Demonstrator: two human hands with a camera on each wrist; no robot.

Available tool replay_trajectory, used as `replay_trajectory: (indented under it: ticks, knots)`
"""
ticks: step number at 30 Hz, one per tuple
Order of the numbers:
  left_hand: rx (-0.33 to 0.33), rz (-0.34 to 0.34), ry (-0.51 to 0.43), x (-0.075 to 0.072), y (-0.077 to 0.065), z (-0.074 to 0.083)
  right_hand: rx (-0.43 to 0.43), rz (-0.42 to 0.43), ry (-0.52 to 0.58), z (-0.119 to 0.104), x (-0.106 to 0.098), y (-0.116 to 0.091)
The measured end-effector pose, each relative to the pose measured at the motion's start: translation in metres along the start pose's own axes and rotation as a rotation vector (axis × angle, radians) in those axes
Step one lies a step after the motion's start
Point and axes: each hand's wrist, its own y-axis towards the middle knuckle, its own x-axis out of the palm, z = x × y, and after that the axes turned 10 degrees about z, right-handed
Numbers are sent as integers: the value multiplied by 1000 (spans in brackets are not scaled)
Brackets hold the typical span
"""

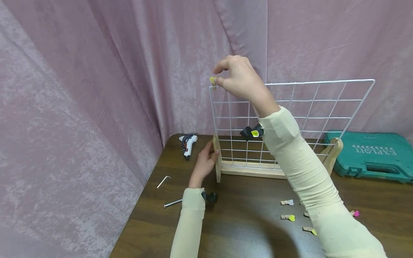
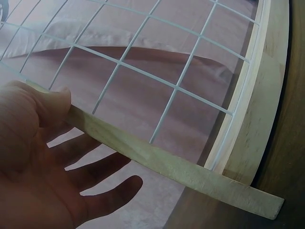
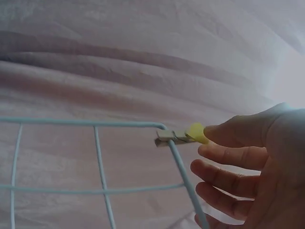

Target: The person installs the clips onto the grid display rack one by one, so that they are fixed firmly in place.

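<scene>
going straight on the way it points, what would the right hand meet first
Most likely the yellow-heart wooden clothespin, clipped at a corner of the white wire grid; the right hand seems right against it, though depth is unclear.

Glue gun, hex key and green case lie on the table.

Before me on the tabletop, the grid rack stands between a glue gun at left and a case at right; clothespins lie in front.
</scene>
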Motion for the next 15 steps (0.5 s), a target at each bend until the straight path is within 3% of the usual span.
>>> replay_trajectory:
  ticks: [7,15]
  knots:
    - [-7,0,1,2,2,-1,-64,87,-5,2,-17,-18]
    - [-25,-12,22,3,1,2,-146,276,16,5,-45,-47]
